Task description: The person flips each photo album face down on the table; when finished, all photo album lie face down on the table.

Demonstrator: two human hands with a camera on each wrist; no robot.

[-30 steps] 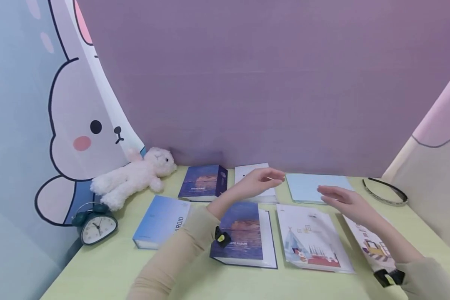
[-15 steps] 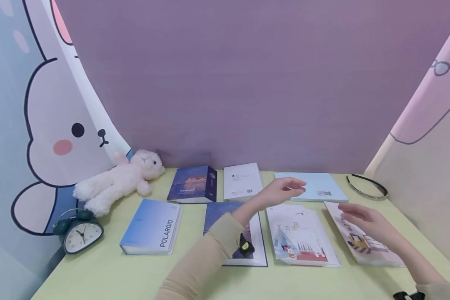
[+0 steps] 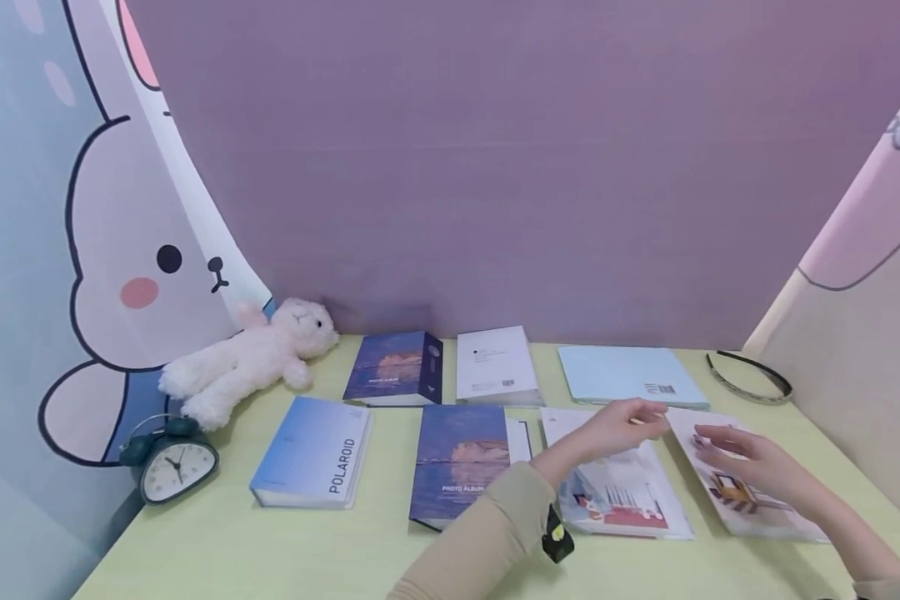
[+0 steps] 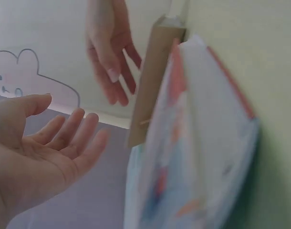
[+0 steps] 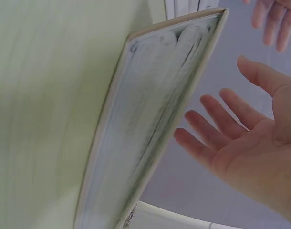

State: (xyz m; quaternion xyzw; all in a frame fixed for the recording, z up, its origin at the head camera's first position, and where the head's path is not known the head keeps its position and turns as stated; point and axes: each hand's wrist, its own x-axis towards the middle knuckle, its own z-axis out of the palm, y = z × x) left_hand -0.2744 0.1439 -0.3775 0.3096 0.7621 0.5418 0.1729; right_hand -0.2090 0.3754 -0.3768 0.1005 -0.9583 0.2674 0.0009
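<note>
Just loose hands above booklets.

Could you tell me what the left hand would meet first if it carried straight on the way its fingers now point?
Probably the right hand: the left hand points rightward over the tent-picture booklet, and the right hand's fingertips lie just ahead, above the rightmost booklet. Depth between them is unclear.

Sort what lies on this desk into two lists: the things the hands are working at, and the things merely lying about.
In hand: left hand and right hand, both open above the white illustrated booklet at far right.

Lying about: white illustrated booklet with a tent picture; blue POLAROID album; white plush lamb; dark green alarm clock; black headband.
</note>
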